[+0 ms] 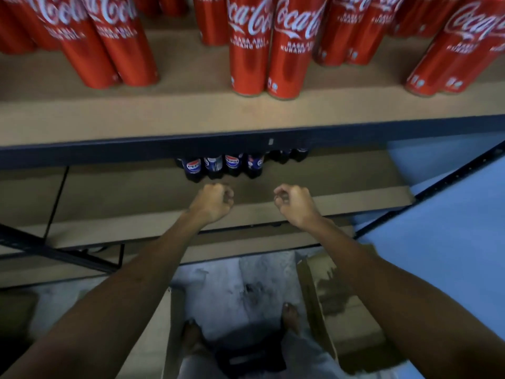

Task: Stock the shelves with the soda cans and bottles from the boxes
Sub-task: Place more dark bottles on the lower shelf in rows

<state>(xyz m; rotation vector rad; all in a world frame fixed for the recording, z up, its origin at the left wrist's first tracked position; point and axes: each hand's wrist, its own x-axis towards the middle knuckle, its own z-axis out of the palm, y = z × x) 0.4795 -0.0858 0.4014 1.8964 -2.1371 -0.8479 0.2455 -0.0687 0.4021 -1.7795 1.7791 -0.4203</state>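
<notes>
Tall red Coca-Cola cans stand in groups on the upper shelf board. Below it, a row of dark Pepsi bottles stands at the back of the middle shelf, their tops hidden by the shelf's dark rail. My left hand and my right hand are stretched out over the middle shelf, just in front of the bottles. Both have their fingers curled, and neither holds anything. A gap separates them from the bottles.
An open cardboard box stands on the grey floor at the lower right, and another box edge sits at the lower middle. My bare feet are on the floor. Dark metal shelf posts frame the right side beside a blue wall.
</notes>
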